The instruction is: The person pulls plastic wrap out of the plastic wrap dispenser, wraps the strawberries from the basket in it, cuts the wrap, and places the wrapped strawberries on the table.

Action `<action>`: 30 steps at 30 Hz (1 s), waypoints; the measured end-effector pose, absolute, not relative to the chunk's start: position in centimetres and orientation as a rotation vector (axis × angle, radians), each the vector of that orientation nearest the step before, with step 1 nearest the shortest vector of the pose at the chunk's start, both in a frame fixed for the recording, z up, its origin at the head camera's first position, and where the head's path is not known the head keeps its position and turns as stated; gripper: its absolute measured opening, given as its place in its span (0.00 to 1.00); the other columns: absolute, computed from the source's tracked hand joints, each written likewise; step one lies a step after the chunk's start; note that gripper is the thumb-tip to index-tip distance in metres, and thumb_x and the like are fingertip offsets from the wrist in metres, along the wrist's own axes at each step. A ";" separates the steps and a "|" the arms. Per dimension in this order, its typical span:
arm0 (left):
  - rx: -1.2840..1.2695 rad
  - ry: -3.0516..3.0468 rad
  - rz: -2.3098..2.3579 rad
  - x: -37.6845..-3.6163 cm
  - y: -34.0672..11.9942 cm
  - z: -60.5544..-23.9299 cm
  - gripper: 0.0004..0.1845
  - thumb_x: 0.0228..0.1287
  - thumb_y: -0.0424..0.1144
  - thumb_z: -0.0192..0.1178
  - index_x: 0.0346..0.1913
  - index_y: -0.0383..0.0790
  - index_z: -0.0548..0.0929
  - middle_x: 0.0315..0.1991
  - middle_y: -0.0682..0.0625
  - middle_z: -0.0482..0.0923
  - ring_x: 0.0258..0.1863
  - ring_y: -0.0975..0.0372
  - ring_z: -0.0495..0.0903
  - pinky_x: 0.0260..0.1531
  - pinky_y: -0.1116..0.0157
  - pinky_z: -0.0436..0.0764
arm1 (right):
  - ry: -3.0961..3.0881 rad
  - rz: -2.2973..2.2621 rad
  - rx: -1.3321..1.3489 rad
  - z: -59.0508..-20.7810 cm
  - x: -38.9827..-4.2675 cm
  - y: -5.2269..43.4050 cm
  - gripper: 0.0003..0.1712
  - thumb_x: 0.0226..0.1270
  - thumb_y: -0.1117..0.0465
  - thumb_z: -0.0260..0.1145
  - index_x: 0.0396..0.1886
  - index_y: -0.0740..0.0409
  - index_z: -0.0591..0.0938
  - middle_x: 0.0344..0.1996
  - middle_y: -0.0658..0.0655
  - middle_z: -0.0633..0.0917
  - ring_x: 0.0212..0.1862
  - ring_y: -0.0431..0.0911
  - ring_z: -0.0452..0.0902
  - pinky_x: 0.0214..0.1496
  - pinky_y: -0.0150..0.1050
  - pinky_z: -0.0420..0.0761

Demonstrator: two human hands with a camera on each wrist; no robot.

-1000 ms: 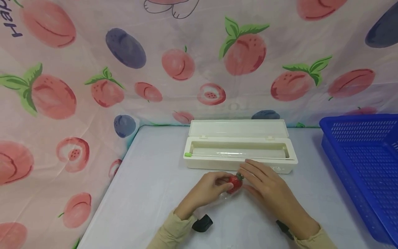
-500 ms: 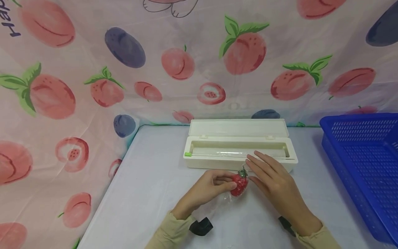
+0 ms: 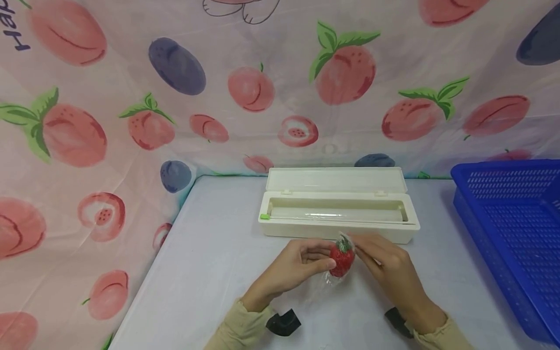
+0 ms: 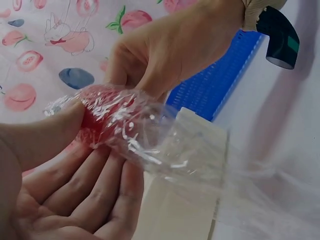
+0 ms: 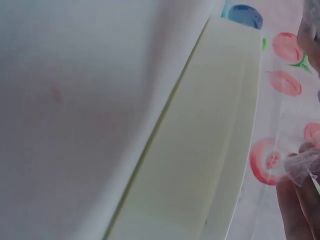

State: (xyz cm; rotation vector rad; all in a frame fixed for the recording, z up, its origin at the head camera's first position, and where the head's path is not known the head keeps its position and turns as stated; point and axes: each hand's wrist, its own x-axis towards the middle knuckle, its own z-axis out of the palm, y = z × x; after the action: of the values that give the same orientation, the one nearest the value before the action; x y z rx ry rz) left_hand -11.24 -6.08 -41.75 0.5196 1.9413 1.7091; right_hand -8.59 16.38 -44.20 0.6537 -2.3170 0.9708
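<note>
A red strawberry [image 3: 341, 258] with a green top, partly wrapped in clear cling film [image 3: 321, 288], is held between both hands just in front of the white cling film dispenser box [image 3: 339, 209]. My left hand [image 3: 294, 266] holds it from the left with thumb and fingers; the left wrist view shows the wrapped strawberry [image 4: 107, 122] against my thumb. My right hand [image 3: 385, 265] pinches the film at the strawberry's top from the right. The film trails down onto the table.
The dispenser box lies open with its lid [image 3: 334, 179] tilted back, a green slider [image 3: 264, 217] at its left end. A blue plastic basket [image 3: 514, 233] stands at the right. A fruit-print cloth [image 3: 131, 121] hangs behind and at the left of the grey table [image 3: 210, 272].
The strawberry has been lifted a little and turned upright. My right hand went from flat beside it to curled, pinching the film at its top. The left hand keeps its hold.
</note>
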 end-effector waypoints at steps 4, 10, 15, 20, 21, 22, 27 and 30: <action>0.511 1.960 1.753 -11.1 -5.8 -41.7 0.19 0.67 0.35 0.64 0.58 0.33 0.81 0.52 0.42 0.84 0.47 0.64 0.84 0.47 0.69 0.83 | -2.354 1.066 0.613 -44.3 -8.4 16.0 0.24 0.49 0.81 0.73 0.47 0.63 0.87 0.44 0.54 0.89 0.46 0.49 0.86 0.54 0.15 0.73; 0.472 1.946 1.850 -11.0 -5.3 -41.8 0.18 0.67 0.35 0.65 0.58 0.33 0.81 0.52 0.40 0.84 0.48 0.60 0.86 0.48 0.67 0.84 | -2.435 1.261 0.598 -44.4 -8.3 15.6 0.19 0.60 0.79 0.67 0.50 0.64 0.85 0.49 0.57 0.88 0.52 0.48 0.84 0.55 0.20 0.76; 0.440 1.954 1.920 -10.8 -5.1 -41.8 0.19 0.66 0.34 0.65 0.58 0.32 0.80 0.51 0.38 0.84 0.49 0.57 0.86 0.49 0.66 0.84 | -2.456 1.528 0.608 -44.3 -8.3 15.5 0.19 0.72 0.74 0.57 0.60 0.69 0.79 0.55 0.62 0.84 0.55 0.38 0.81 0.53 0.30 0.82; 0.433 2.050 1.949 -10.7 -5.0 -42.0 0.20 0.66 0.35 0.66 0.58 0.31 0.80 0.51 0.39 0.84 0.49 0.59 0.85 0.51 0.68 0.82 | -2.446 1.758 0.592 -44.0 -8.0 15.4 0.22 0.78 0.67 0.52 0.66 0.73 0.71 0.61 0.67 0.79 0.57 0.33 0.78 0.54 0.31 0.82; 0.433 2.073 1.946 -10.7 -5.0 -41.9 0.20 0.66 0.36 0.66 0.57 0.31 0.80 0.51 0.41 0.84 0.49 0.60 0.85 0.52 0.69 0.81 | -2.453 1.770 0.582 -44.0 -8.0 15.3 0.23 0.78 0.66 0.54 0.67 0.72 0.71 0.61 0.67 0.79 0.57 0.33 0.78 0.54 0.31 0.82; 0.438 2.092 1.944 -10.7 -5.0 -42.0 0.19 0.66 0.36 0.66 0.57 0.32 0.81 0.50 0.41 0.84 0.49 0.60 0.84 0.53 0.68 0.81 | -2.463 1.778 0.567 -43.9 -8.0 15.2 0.24 0.77 0.64 0.57 0.68 0.70 0.71 0.62 0.65 0.79 0.57 0.34 0.78 0.54 0.30 0.81; 0.458 2.114 1.958 -10.6 -4.9 -41.9 0.19 0.65 0.36 0.67 0.57 0.33 0.81 0.49 0.43 0.84 0.47 0.63 0.83 0.55 0.67 0.79 | -2.452 1.792 0.517 -44.0 -7.9 14.7 0.31 0.65 0.62 0.70 0.67 0.61 0.74 0.59 0.57 0.82 0.55 0.37 0.80 0.53 0.31 0.82; 0.483 2.122 1.967 -10.7 -4.9 -42.0 0.19 0.63 0.35 0.68 0.56 0.34 0.82 0.49 0.43 0.84 0.46 0.63 0.83 0.53 0.66 0.80 | -2.416 1.748 0.498 -44.0 -7.9 14.6 0.30 0.62 0.65 0.72 0.65 0.60 0.76 0.56 0.57 0.84 0.51 0.37 0.83 0.51 0.30 0.83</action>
State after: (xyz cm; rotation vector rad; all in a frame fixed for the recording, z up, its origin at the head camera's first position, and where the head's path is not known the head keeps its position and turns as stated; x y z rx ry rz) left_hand -10.70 -4.86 -42.02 0.4835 2.1225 1.9672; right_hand -7.88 14.57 -44.01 0.4979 -2.4163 1.7483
